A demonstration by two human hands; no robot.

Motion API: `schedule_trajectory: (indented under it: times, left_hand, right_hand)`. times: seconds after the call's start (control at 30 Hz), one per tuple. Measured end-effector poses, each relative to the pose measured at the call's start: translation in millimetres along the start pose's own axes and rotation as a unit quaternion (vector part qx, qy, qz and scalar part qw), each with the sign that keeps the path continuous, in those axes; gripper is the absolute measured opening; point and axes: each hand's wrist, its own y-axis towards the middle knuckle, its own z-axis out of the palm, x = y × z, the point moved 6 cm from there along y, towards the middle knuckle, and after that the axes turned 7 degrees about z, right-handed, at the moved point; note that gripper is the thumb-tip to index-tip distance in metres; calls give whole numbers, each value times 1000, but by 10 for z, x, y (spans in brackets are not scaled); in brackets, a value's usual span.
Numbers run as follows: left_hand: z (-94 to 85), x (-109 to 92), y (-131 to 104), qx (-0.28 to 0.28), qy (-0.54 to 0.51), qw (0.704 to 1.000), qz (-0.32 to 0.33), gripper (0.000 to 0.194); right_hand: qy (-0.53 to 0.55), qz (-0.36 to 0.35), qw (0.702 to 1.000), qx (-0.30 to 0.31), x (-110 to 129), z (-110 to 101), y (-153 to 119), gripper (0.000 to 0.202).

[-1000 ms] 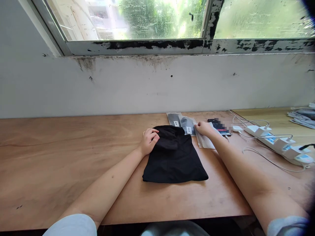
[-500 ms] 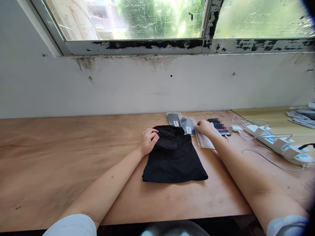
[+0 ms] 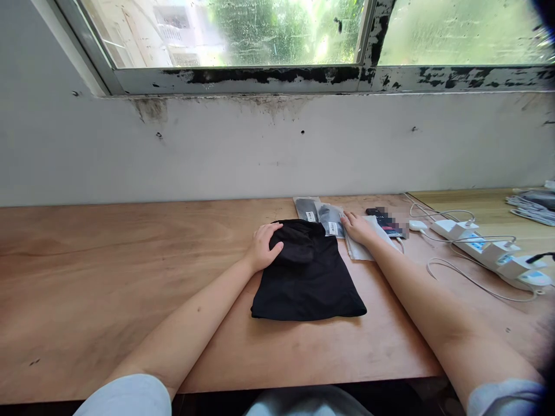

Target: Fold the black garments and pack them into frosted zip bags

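Note:
A folded black garment (image 3: 310, 283) lies on the table in front of me, its upper part bunched into a darker fold. My left hand (image 3: 265, 248) rests on the garment's upper left edge, thumb spread from the fingers and gripping nothing. To the right, my right hand (image 3: 358, 227) lies with fingers stretched out over a small stack of whitish plastic bags (image 3: 361, 252). Just left of those fingertips are a clear packet with dark contents and a white label (image 3: 331, 220) and a similar packet (image 3: 306, 208) behind it.
A phone (image 3: 385, 222) with a cable sits beyond my right forearm. Farther right is a white power strip (image 3: 489, 254) with several plugs and loose cords. More plastic packets (image 3: 533, 207) lie at the far right. A wall and window stand behind the wooden table (image 3: 108, 289).
My right hand's fingers have gone from a pinch at the bags' edge to lying flatter on the stack. My left thumb has spread away from its fingers. The garment stays in place.

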Motion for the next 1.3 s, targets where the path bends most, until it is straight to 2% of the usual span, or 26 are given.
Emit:
schedule_trajectory:
  times: [0.07, 0.17, 0.27, 0.37, 0.43, 0.5, 0.57, 0.67, 0.77, 0.9, 0.97, 1.03, 1.1, 1.2, 1.23, 1.3]
  left_hand:
    - [67, 2, -2, 40, 9, 999, 2, 51]
    - [132, -3, -12, 80, 24, 996, -3, 57]
    - [139, 6, -20, 84, 25, 996, -19, 70]
    - [119, 26, 1, 63, -14, 998, -28, 73]
    - [90, 59, 38, 22, -71, 996, -48, 71]
    - [71, 124, 75, -22, -151, 983, -100, 72]
    - [92, 180, 97, -37, -237, 956, -169, 75]
    - [128, 146, 122, 9, -303, 926, -224, 61]
    - [62, 17, 162, 40, -334, 915, -222, 35]
    - [-125, -162, 243, -3, -424, 880, -212, 24]
    - [-219, -231, 276, -42, -475, 854, -209, 22]
    - [-294, -293, 300, -69, -522, 825, -204, 23]
    - [-359, -346, 318, -82, -552, 807, -195, 27]
    - [-446, -394, 333, -97, -576, 789, -190, 33]
    - [-470, -405, 335, -102, -582, 784, -191, 35]
    - [-514, -422, 335, -111, -592, 774, -195, 39]
  right_hand:
    - [-3, -12, 999, 44, 3, 110, -15, 49]
    - [-2, -6, 998, 59, 6, 159, -15, 50]
    - [10, 9, 998, 54, 5, 128, -12, 51]
    - [31, 4, 1000, 5, 68, -6, -21, 52]
    - [47, -20, 998, -43, 192, -144, -50, 49]
    - [72, -53, 994, -68, 385, -268, -105, 43]
    - [110, -93, 988, -52, 624, -338, -185, 37]
    - [173, -175, 969, 18, 1005, -359, -359, 34]
    - [206, -249, 942, 94, 1283, -336, -557, 38]
    - [282, -297, 893, 184, 1461, -354, -761, 55]
    - [345, -319, 843, 262, 1537, -361, -863, 75]
    - [403, -330, 780, 345, 1611, -361, -966, 93]
    - [447, -331, 726, 405, 1678, -364, -1054, 97]
    - [488, -335, 675, 441, 1786, -401, -1174, 98]
    - [495, -336, 670, 440, 1824, -422, -1212, 101]
    - [499, -336, 680, 420, 1892, -473, -1273, 108]
